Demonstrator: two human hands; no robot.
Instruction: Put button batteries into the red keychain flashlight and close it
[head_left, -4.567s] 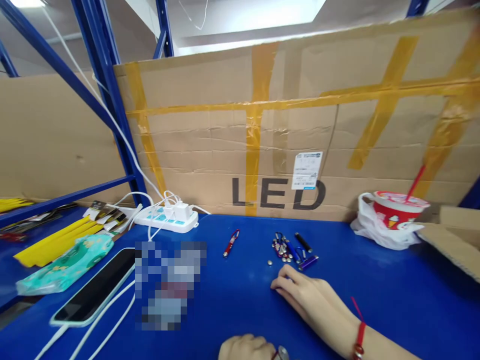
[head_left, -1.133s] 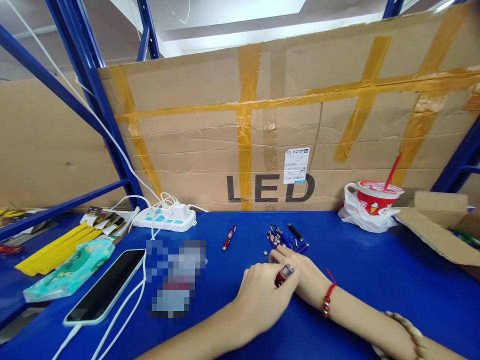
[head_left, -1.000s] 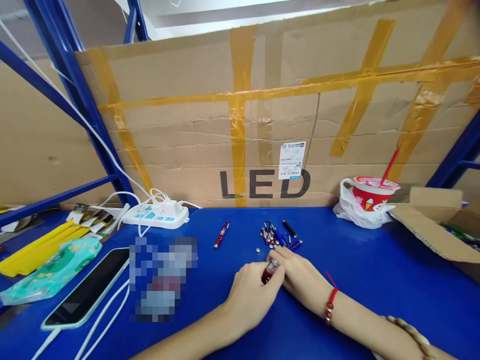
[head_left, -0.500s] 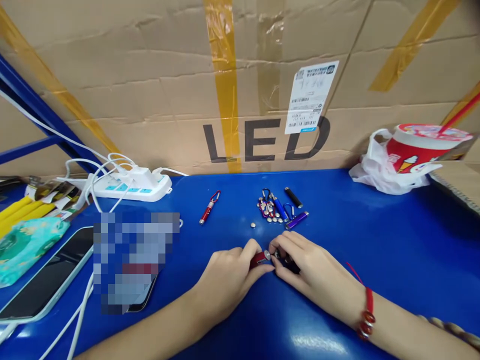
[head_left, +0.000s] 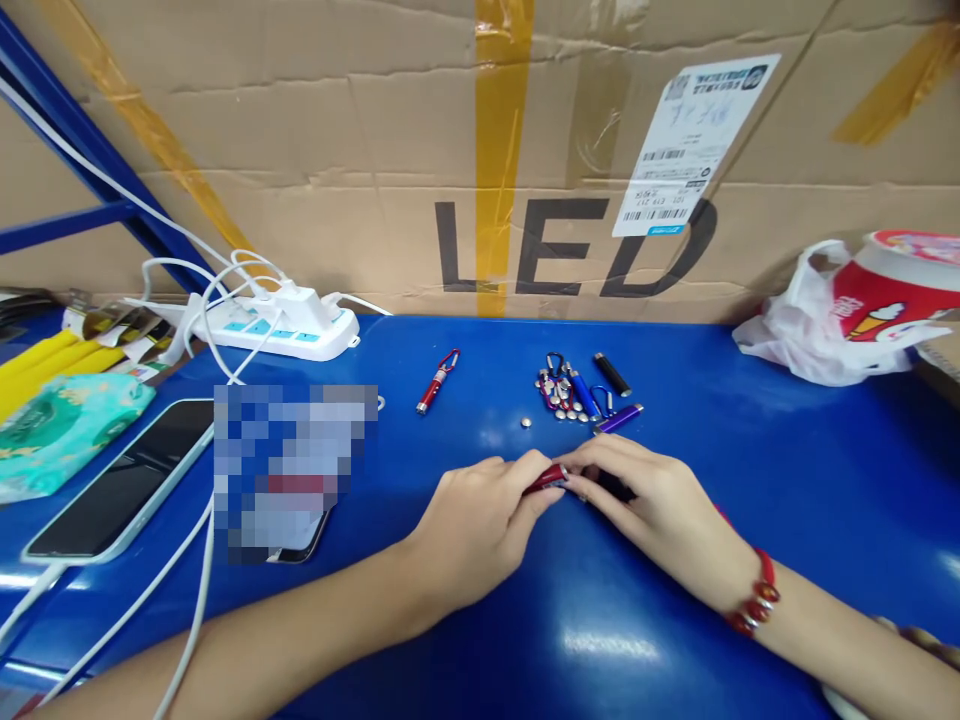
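My left hand (head_left: 484, 515) is closed round a small red flashlight tube (head_left: 550, 478), its end pointing right. At that end the fingertips of my right hand (head_left: 645, 500) are pinched together, touching the tube. A dark piece shows under the right fingers, too hidden to name. Beyond my hands lie a blue mini flashlight (head_left: 581, 390), a purple tube (head_left: 619, 419), a black tube (head_left: 613, 374) and a cluster of button cells (head_left: 561, 397) mixed with carabiner clips. One loose button cell (head_left: 526, 423) sits apart. Farther left lies a red mini flashlight (head_left: 430, 392) with a clip.
A white power strip (head_left: 341, 338) with cables stands at the back left. Phones (head_left: 124, 480) and a green tissue pack (head_left: 67, 425) lie on the left. A large cardboard box (head_left: 337, 150) walls the back; a red cup (head_left: 874, 300) in a plastic bag stands right.
The right fingertips, earlier slightly apart from the red tube's end, now meet it. The whole view has shifted, so everything appears farther right and higher.
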